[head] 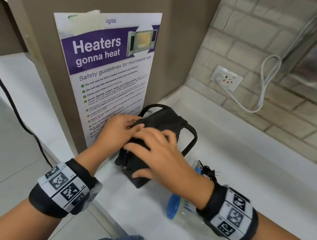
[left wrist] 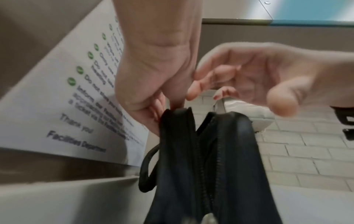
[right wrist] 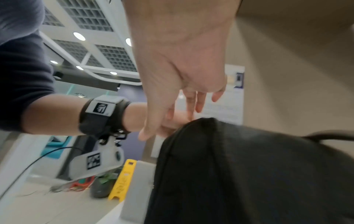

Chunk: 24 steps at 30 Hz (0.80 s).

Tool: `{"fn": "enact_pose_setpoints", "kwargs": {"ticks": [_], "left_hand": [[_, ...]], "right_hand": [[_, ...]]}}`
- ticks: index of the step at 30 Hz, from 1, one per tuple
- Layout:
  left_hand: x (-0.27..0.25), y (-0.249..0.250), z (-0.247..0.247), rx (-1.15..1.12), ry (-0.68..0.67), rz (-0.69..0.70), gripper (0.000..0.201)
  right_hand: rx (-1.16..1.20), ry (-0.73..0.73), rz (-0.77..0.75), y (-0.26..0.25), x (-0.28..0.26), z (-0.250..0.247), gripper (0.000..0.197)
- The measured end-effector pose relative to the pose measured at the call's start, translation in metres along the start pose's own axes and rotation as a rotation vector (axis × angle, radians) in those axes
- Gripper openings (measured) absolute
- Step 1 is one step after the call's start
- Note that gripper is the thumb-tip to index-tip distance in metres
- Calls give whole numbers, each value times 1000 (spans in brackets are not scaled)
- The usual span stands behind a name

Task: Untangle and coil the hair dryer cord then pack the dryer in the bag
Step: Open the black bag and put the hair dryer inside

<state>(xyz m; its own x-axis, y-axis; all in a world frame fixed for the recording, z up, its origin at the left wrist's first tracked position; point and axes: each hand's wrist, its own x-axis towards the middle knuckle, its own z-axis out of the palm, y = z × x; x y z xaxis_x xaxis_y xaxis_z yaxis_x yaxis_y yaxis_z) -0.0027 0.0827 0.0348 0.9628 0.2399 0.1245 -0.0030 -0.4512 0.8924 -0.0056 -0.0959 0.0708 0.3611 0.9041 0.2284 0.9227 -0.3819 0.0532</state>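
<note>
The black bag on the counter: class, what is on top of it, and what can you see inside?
Both hands are on the bag: the left hand pinches its top edge, the right hand lies across it. The zip gapes in the left wrist view, but the inside is dark and unseen.

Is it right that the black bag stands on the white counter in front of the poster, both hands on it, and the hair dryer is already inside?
Not quite: the hair dryer lies on the counter beside the black bag, under the right hand's wrist, as the head view shows. The left hand and the poster are as you say.
</note>
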Motion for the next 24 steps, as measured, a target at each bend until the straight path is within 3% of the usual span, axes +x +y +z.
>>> {"fn": "enact_pose_setpoints", "kwargs": {"ticks": [3,6,10,13,16,18,21,24], "left_hand": [[-4,4,-4,154,25,-8,39],[-7,18,8,361,31,66,52],[0,30,22,453,10,123,30],[13,35,14,503,116,154,11],[20,31,1,537,225,103,9],[16,29,5,553,221,95,9],[8,27,17,540,199,96,11],[5,30,19,477,266,105,14]], "right_hand": [[-83,-160,160,19,-9,-5,92],[-156,-186,210,32,-20,1,69],[-120,-71,140,29,-29,4,49],[26,-180,192,28,-36,-3,41],[169,-289,302,39,-52,-9,41],[143,-294,313,46,-58,-9,43],[60,-249,254,46,-57,-3,42],[31,-151,224,42,-55,4,35]]}}
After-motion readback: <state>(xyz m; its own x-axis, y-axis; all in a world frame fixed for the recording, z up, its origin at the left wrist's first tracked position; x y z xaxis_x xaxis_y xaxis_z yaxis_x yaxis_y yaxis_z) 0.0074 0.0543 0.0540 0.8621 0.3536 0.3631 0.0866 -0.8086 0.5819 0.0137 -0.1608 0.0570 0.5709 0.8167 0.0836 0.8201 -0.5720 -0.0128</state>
